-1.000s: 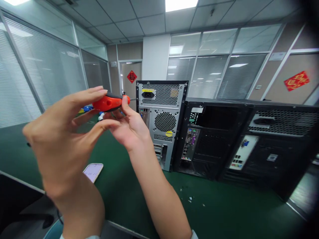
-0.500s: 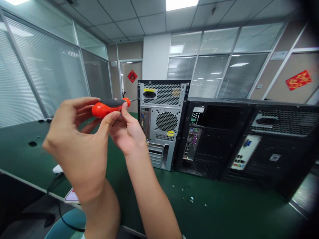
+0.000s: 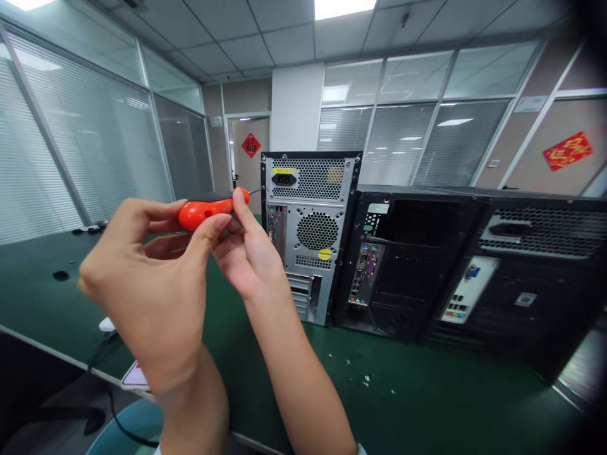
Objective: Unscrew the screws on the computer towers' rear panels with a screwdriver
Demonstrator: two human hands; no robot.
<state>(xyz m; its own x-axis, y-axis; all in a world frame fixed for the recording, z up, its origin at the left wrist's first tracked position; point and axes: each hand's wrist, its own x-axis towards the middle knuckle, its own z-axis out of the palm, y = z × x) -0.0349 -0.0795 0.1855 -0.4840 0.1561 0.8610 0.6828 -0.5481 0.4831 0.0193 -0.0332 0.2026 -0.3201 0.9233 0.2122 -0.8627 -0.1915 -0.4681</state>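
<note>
Both hands' fingers pinch the screwdriver point(image 3: 208, 210) (glossy orange, rubbery black inlay) by a perforated steel case point(image 3: 308, 234)

My left hand point(image 3: 156, 297) sits lower and closer to the orange and black plastic screwdriver point(image 3: 211, 207) now, and my thumb presses its handle.

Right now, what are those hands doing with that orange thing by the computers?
A person holds an orange screwdriver with both hands. The left hand pinches the back of the handle, and the right hand steadies the front. Its metal tip sits at the upper left edge of the silver computer case. Two black cases stand beside it on the green table.
</note>
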